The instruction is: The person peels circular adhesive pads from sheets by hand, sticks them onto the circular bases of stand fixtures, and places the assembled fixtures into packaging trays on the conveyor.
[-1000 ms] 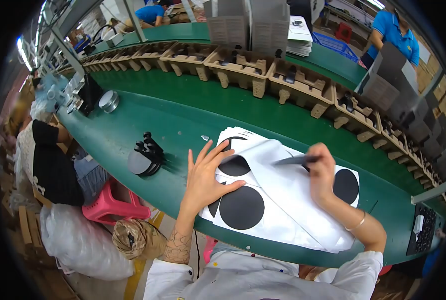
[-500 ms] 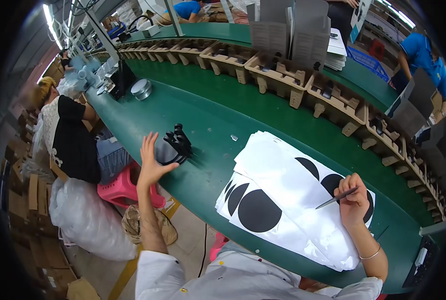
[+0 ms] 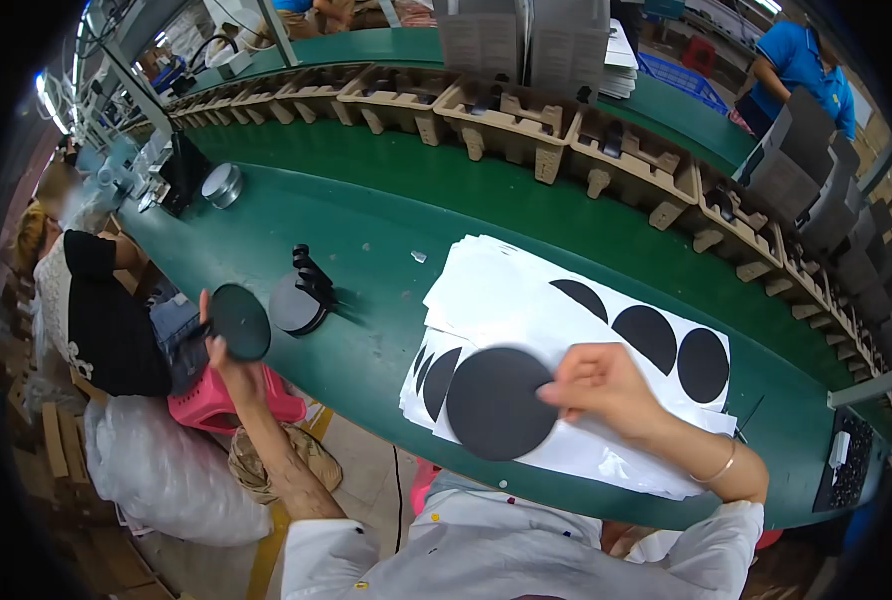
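My left hand (image 3: 228, 350) grips a thin, dark round disc (image 3: 240, 322) by its near edge, raised beside the bench's front edge. To its right stands a black part (image 3: 312, 277) with rounded prongs, beside a grey-black round disc (image 3: 294, 303) on the bench. The fingers of my right hand (image 3: 601, 390) are pinched at the right edge of a black round sticker (image 3: 499, 404), which appears lifted over the white sheets (image 3: 466, 290). More black circles (image 3: 703, 366) show on the sheets. The pointed tool is not visible now.
Brown moulded trays (image 3: 506, 112) holding dark parts line the bench's far side. A round metal tin (image 3: 222, 185) stands at the back left. One person (image 3: 101, 310) sits at the left; another in blue (image 3: 796, 75) is across. A pink stool (image 3: 226, 395) is below the bench edge.
My left hand, open before, now holds a round disc. The pointed tool no longer shows in my right hand, which has moved left to a black circle. The view has shifted.
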Demonstrator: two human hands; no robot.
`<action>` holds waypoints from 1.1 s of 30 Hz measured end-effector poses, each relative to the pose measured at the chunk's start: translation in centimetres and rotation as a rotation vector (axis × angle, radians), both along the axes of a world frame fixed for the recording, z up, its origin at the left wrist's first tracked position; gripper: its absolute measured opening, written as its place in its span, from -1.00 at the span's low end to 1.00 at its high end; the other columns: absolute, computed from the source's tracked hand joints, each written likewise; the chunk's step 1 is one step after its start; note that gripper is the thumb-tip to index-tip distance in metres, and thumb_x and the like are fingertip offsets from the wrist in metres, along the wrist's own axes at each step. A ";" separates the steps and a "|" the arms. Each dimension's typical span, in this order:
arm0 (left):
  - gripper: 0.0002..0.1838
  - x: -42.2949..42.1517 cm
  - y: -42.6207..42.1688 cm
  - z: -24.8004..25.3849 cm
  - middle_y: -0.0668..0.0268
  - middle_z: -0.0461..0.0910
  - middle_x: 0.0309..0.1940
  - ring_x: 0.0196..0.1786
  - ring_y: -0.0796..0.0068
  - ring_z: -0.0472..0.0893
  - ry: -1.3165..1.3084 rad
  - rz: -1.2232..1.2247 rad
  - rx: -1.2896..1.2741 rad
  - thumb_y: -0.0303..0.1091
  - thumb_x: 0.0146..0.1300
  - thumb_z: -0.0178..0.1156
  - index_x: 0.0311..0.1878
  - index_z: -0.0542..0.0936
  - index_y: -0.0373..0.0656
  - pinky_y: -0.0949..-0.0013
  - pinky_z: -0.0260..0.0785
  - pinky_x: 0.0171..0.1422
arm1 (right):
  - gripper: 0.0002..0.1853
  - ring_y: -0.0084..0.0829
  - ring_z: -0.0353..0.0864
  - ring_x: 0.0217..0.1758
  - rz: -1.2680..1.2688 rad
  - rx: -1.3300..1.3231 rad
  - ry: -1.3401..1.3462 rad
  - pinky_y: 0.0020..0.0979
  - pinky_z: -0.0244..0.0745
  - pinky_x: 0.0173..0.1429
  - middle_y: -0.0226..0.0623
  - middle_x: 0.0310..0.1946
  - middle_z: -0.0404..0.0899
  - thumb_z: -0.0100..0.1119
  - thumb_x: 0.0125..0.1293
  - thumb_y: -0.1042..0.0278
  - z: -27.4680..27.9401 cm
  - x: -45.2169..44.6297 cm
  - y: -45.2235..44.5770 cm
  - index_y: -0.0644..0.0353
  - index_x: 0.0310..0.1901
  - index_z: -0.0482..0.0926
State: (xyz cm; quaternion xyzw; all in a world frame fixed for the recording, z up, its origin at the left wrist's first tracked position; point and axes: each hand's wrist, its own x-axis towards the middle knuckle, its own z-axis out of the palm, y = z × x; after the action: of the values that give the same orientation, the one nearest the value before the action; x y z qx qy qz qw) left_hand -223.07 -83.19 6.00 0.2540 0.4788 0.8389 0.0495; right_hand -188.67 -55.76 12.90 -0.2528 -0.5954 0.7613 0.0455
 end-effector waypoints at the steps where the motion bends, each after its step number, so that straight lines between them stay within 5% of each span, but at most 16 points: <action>1: -0.17 2.2 0.3 0.8 -0.03 0.34 0.25 0.20 0.12 0.44 -0.112 -0.003 0.188 -0.05 0.13 0.10 0.45 0.08 -0.08 0.12 0.32 0.26 | -0.80 -0.62 0.56 -0.56 0.058 0.128 -0.131 -0.61 0.41 -0.47 -0.37 -0.59 0.60 0.39 0.09 0.38 -0.7 -1.0 -0.5 0.25 -0.46 0.53; 2: -0.16 5.2 0.8 2.0 -0.06 0.30 0.27 0.22 0.02 0.41 -0.199 -0.050 0.265 0.01 0.13 0.09 0.45 0.07 -0.04 0.02 0.34 0.23 | -0.81 -0.61 0.57 -0.58 0.090 0.580 -0.165 -0.58 0.43 -0.47 -0.29 -0.63 0.61 0.39 0.06 0.43 -1.6 -1.6 -1.0 0.28 -0.49 0.54; 7: -0.10 13.6 1.7 1.5 -0.23 0.15 0.32 0.27 -0.22 0.33 -0.428 -0.621 0.352 0.25 0.16 0.07 0.46 0.02 0.05 -0.26 0.36 0.13 | -0.80 -0.80 0.44 -0.59 0.071 0.529 -0.198 -0.71 0.31 -0.47 -0.48 -0.65 0.52 0.41 0.06 0.51 -1.5 -2.5 -1.3 0.30 -0.50 0.52; 14: -0.18 15.0 7.2 3.2 -0.23 0.30 0.21 0.23 -0.23 0.38 -0.632 -0.674 0.162 0.28 0.26 -0.14 0.44 0.04 -0.05 -0.31 0.31 0.18 | -0.83 -0.68 0.50 -0.54 0.047 0.490 0.056 -0.64 0.34 -0.43 -0.37 -0.58 0.58 0.38 0.10 0.48 -4.3 -1.2 -1.6 0.30 -0.45 0.54; 21: -0.25 13.6 8.3 3.1 -0.17 0.34 0.19 0.25 -0.16 0.37 -0.675 -0.744 0.139 0.22 0.30 -0.20 0.43 0.08 -0.03 -0.30 0.27 0.22 | -0.86 -0.60 0.53 -0.40 0.026 0.345 0.420 -0.57 0.40 -0.34 -0.29 -0.45 0.56 0.35 0.05 0.62 -4.6 -1.3 -1.3 0.32 -0.46 0.53; 24: -0.22 14.1 8.2 3.3 -0.17 0.34 0.19 0.24 -0.16 0.39 -0.631 -0.619 0.171 0.26 0.27 -0.20 0.43 0.07 -0.02 -0.28 0.28 0.23 | -0.77 -0.57 0.51 -0.44 -0.273 0.181 0.377 -0.52 0.52 -0.30 -0.39 -0.51 0.44 0.28 0.05 0.73 -3.0 -1.2 -0.2 0.25 -0.51 0.41; 27: -0.17 15.3 8.2 4.5 -0.19 0.34 0.19 0.23 -0.15 0.41 -0.539 -0.595 0.204 0.33 0.22 -0.19 0.43 0.07 0.00 -0.28 0.29 0.22 | -0.76 -0.57 0.52 -0.45 -0.302 0.065 0.425 -0.53 0.54 -0.30 -0.35 -0.51 0.45 0.26 0.08 0.73 -0.6 -1.1 -0.5 0.23 -0.47 0.39; 33: -0.06 19.0 10.6 6.4 -0.24 0.30 0.22 0.21 0.01 0.46 -0.506 -0.766 0.189 0.40 0.18 -0.18 0.39 0.06 -0.19 0.11 0.35 0.26 | -0.78 -0.59 0.54 -0.41 -0.172 -0.073 0.391 -0.55 0.51 -0.29 -0.32 -0.48 0.49 0.30 0.10 0.70 1.2 -0.7 -4.2 0.25 -0.43 0.41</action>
State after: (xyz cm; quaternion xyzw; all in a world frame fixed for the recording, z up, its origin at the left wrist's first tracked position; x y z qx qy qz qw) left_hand -204.05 -72.60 12.43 0.2032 0.2447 0.8358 0.4475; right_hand -189.35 -59.93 14.09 -0.1515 -0.5234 0.8103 0.2156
